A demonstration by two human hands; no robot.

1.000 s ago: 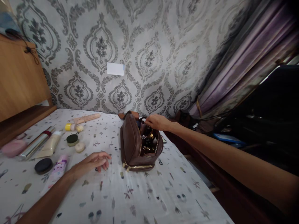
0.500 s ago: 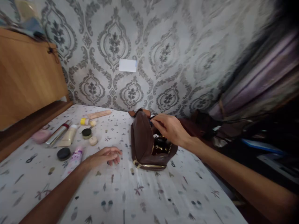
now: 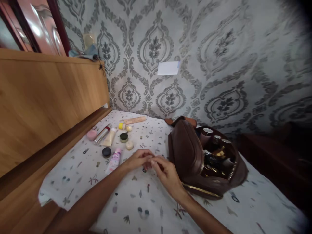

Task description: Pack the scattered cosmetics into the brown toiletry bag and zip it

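My left hand [image 3: 140,158] and my right hand [image 3: 168,177] meet at the fingertips above the patterned white sheet [image 3: 136,201]. Both are closed, fingers curled and pinched together; whatever lies between them is hidden or too small to make out. Right of them stands a brown bag [image 3: 185,151], unzipped, with bottles [image 3: 206,133] and small dark and gold items inside. Left of my hands lie a purple-and-white tube [image 3: 114,161], a round cream-coloured piece [image 3: 129,145], a dark-lidded jar [image 3: 123,137] and a black round container [image 3: 106,152].
Farther left are a cream tube [image 3: 110,137], a silver tube with a red band [image 3: 102,135] and a pink round container [image 3: 92,135]. A peach-coloured stick [image 3: 134,120] and a small yellow-capped bottle [image 3: 122,126] lie at the back. A wooden board [image 3: 53,87] borders the left; a patterned wall [image 3: 136,74] rises behind.
My right hand has come out of the bag and moved left to meet my left hand, whose fingers have curled. The camera view has turned left, so the bag appears farther right.
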